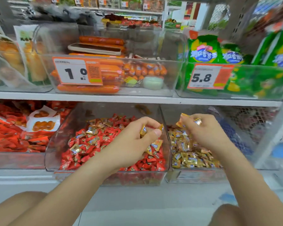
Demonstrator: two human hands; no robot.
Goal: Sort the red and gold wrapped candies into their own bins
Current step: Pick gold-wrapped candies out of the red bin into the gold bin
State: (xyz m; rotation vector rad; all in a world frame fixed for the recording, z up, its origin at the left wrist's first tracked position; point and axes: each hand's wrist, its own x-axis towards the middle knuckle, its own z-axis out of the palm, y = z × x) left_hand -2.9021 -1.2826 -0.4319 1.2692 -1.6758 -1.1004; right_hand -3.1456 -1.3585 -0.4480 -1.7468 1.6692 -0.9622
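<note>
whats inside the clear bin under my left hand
Mostly red candies with gold candies mixed in. The left hand, pinching gold ones, covers some of them.

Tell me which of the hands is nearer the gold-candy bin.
Right. The right hand hovers over the gold-candy bin; the left hand is over the neighbouring red-candy bin.

upper shelf: orange sausages (88, 89) | green bags (203, 51) | 5.8 price tag (204, 77) | lower left: red packets (6, 134)

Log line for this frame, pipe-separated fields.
left hand pinches gold candy over red bin | right hand holds gold candies over gold bin | gold strays in red bin
</note>
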